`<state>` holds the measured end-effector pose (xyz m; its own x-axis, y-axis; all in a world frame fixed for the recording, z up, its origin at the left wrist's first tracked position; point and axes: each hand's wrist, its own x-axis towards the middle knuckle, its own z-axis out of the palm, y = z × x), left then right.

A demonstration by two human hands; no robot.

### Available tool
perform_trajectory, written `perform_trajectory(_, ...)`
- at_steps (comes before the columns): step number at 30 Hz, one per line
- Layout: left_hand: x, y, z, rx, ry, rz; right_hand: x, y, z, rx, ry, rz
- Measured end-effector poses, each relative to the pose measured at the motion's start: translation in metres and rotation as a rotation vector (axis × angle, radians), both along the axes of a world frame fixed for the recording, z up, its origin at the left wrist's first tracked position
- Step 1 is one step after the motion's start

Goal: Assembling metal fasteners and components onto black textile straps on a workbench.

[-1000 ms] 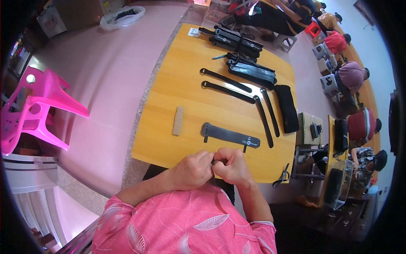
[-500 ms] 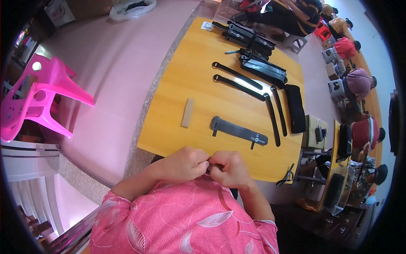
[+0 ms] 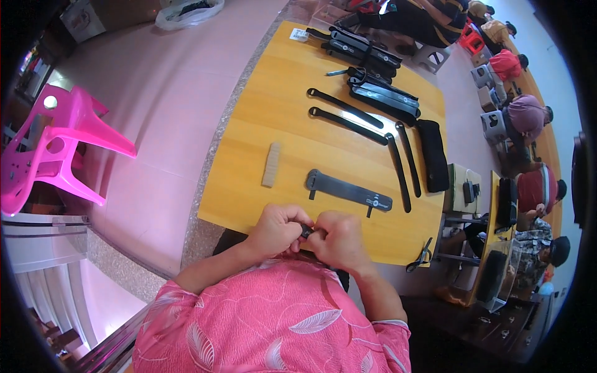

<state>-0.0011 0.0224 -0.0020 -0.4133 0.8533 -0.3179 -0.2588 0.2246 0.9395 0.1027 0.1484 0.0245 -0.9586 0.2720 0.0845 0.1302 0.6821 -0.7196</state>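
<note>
My left hand (image 3: 278, 229) and my right hand (image 3: 339, 239) meet at the table's near edge, in front of my pink top. Both are closed, with fingers pinching a small black piece (image 3: 306, 230). Only a bit of it shows between the fingers, so its kind is hidden. Just beyond my hands a flat dark-grey sleeve (image 3: 348, 191) lies on the yellow table (image 3: 242, 186); short black tabs stick out from its near side. Left of that lies a narrow tan strip (image 3: 271, 165) that looks like cardboard.
Several black straps with looped ends (image 3: 348, 126) lie farther back. Beside them are a black pouch (image 3: 433, 155) and bundled grey-black sleeves (image 3: 382, 96). Scissors (image 3: 421, 256) rest at the near right corner. A pink stool (image 3: 74, 140) stands on the left. People sit working along the right.
Both hands have risen slightly away from my top, toward the table. The small black piece between them now shows more clearly. Items on the table keep their places.
</note>
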Motion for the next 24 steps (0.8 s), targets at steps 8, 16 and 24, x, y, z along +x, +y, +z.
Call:
perform_trajectory(8,-0.007,-0.006,-0.006,0.207,-0.386,0.025,0.003,0.008,-0.020,-0.574,-0.204,-0.288)
perform_trajectory(16,-0.004,-0.005,-0.009,0.127,-0.132,0.036,0.011,0.010,-0.008,-0.503,-0.080,-0.188)
perform_trajectory(24,-0.001,-0.005,-0.006,0.234,0.140,-0.019,0.001,0.027,0.008,-0.582,-0.271,-0.043)
